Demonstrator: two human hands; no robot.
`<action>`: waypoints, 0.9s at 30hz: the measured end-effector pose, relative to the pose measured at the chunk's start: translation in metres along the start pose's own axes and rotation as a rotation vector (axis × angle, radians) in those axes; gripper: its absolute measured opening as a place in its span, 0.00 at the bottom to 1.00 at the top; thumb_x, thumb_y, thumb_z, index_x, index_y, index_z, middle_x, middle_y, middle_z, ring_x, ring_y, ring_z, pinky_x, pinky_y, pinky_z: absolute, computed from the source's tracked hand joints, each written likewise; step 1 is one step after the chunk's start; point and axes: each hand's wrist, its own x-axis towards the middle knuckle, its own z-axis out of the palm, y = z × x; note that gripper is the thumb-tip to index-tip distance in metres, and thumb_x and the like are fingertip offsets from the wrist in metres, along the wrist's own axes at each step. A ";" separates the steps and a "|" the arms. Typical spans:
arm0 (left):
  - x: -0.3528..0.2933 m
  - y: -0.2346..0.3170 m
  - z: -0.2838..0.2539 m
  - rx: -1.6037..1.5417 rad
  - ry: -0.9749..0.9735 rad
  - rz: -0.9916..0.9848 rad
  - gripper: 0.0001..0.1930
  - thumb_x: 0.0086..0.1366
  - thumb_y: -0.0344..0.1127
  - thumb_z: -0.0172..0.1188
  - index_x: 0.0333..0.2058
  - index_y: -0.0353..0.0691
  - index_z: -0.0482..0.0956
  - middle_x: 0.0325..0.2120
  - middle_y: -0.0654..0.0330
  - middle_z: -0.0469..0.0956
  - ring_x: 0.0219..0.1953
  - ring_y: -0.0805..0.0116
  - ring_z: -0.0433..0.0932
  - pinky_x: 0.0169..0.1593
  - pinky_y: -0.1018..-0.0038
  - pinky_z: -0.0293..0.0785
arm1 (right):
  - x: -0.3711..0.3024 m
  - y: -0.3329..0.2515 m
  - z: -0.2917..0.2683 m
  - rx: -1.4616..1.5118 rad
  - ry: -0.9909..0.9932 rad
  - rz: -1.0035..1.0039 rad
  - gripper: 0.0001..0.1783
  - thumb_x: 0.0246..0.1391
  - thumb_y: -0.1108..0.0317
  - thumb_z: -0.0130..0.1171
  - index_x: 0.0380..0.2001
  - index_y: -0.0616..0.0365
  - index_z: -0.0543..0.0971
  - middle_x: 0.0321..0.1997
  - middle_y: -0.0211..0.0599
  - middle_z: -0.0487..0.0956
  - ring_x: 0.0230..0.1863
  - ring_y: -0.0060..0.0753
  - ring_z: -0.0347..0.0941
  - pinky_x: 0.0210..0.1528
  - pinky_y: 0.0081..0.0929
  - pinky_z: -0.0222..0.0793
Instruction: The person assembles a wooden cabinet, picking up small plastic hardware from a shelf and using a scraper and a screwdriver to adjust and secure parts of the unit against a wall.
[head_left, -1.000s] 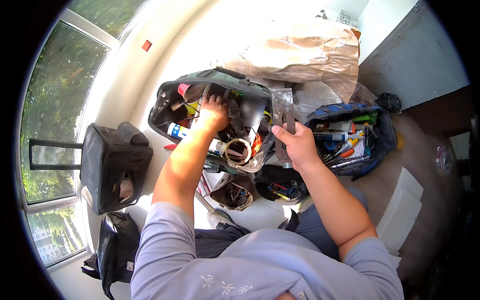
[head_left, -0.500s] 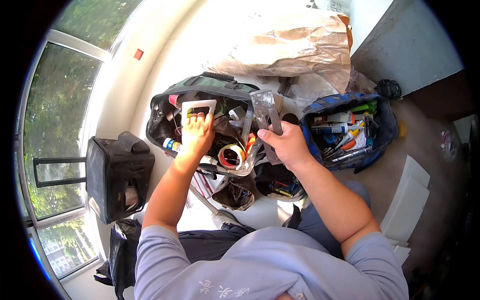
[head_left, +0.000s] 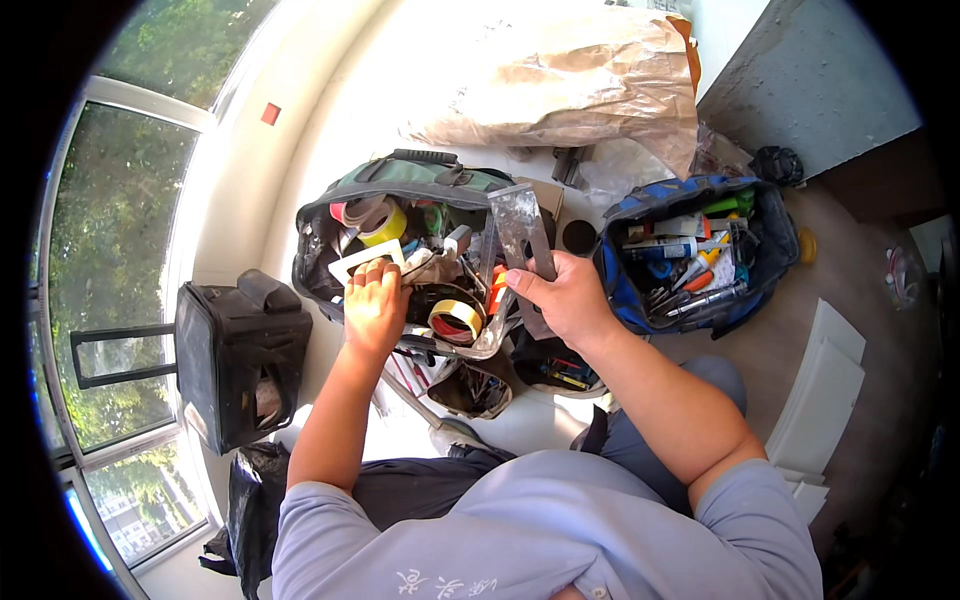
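My left hand point(head_left: 376, 312) is closed on a white rectangular frame point(head_left: 345, 264), its fingers hooked through the opening. It hovers over the left part of an open green-and-black tool bag point(head_left: 420, 172). Inside the bag, yellow and red tape rolls point(head_left: 384, 227) lie beyond the frame, and another tape roll point(head_left: 455, 322) rests near the front edge. My right hand point(head_left: 572, 302) grips a flat grey metal plate tool point(head_left: 519, 222), smeared white and with a slot in it. The tool is held upright over the bag's right edge; its exact kind cannot be made out.
A blue tool bag point(head_left: 618, 292) packed with tubes and hand tools stands at the right. Small open pouches point(head_left: 470, 392) sit nearer me. A black trolley case point(head_left: 235, 365) is by the window. Brown wrapping point(head_left: 570, 85) lies behind; white boards point(head_left: 822, 400) lie right.
My left hand has moved left with the white frame, which has tilted flatter, uncovering the tape rolls behind it. My right hand still holds the metal tool, nearly in place.
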 end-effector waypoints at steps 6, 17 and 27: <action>-0.016 0.007 -0.001 -0.033 -0.054 -0.004 0.23 0.53 0.37 0.72 0.46 0.41 0.74 0.51 0.52 0.75 0.55 0.50 0.74 0.57 0.57 0.70 | -0.001 0.001 0.005 0.042 0.012 0.010 0.09 0.59 0.67 0.70 0.35 0.61 0.82 0.30 0.24 0.80 0.31 0.13 0.70 0.34 0.20 0.67; -0.009 0.014 0.002 0.033 -0.109 0.000 0.27 0.47 0.35 0.74 0.45 0.39 0.73 0.51 0.50 0.76 0.56 0.51 0.73 0.55 0.55 0.69 | -0.002 0.000 0.019 0.221 0.125 0.030 0.09 0.60 0.67 0.69 0.34 0.61 0.82 0.32 0.27 0.82 0.30 0.15 0.74 0.33 0.20 0.71; -0.027 0.001 0.007 -0.056 -0.077 0.043 0.20 0.52 0.34 0.70 0.43 0.39 0.75 0.49 0.51 0.78 0.53 0.50 0.75 0.56 0.56 0.70 | -0.024 0.015 0.022 0.224 0.027 0.147 0.10 0.60 0.66 0.69 0.37 0.60 0.80 0.33 0.27 0.81 0.33 0.16 0.72 0.36 0.20 0.69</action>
